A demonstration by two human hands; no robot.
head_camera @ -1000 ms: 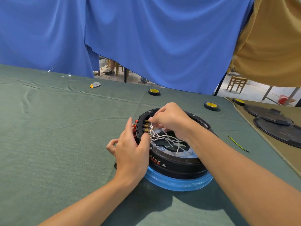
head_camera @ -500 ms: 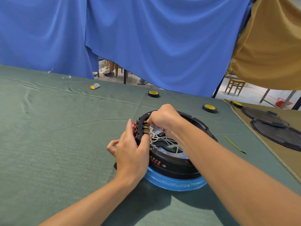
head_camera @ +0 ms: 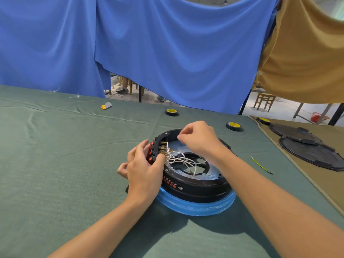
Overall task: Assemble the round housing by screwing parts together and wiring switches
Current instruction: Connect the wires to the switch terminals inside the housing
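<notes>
hidden: switch block (head_camera: pixel 155 148) partly behind left hand (head_camera: pixel 144 169) | housing print illegible

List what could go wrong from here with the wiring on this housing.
1. The loose white wires cross in a tangle over the central opening, so one may be put on the wrong brass terminal.
2. The right hand pinches with its forearm above the wires and might snag them.
3. The left hand alone steadies the round housing; it could shift.
</notes>
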